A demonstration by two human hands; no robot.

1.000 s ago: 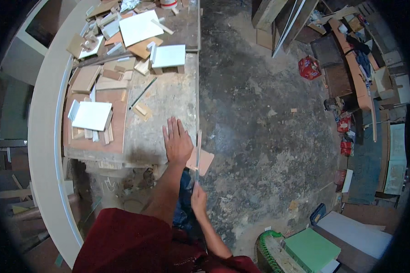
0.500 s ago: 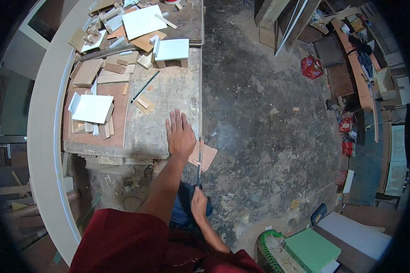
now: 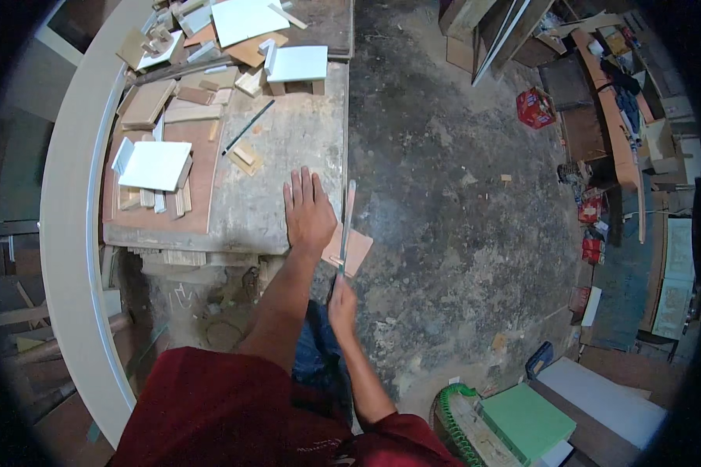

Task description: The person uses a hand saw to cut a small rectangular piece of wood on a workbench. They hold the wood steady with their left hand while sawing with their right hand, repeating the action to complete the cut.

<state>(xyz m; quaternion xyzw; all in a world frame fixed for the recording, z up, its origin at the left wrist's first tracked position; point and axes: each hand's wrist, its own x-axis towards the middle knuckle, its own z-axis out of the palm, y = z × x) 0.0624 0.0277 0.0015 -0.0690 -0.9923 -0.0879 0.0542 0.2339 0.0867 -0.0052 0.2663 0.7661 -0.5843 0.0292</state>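
Observation:
Flat on the workbench [image 3: 276,210], close to its right edge, lies my left hand [image 3: 311,218]; its fingers point away from me. Beside the palm, a thin reddish-brown board [image 3: 358,247] juts past the bench edge; the hand covers its left part. My right hand [image 3: 342,307] is closed round the near end of a long narrow metal tool [image 3: 348,218]. The tool points forward across the board, along the bench edge. From this angle I cannot tell whether it is a saw or a file. A small light wooden bit [image 3: 336,260] shows on the board beside it.
On the bench are a dark thin stick [image 3: 248,127], a white-topped wooden piece [image 3: 156,165], another white-topped piece [image 3: 297,64] and several stacked offcuts [image 3: 148,105]. A concrete floor [image 3: 444,210] lies right. A green box [image 3: 526,420] and coiled green hose [image 3: 446,416] are lower right.
My right hand has pushed the metal tool forward, so its far end reaches further beyond the board. My left hand keeps its place on the bench. The whole view has shifted slightly.

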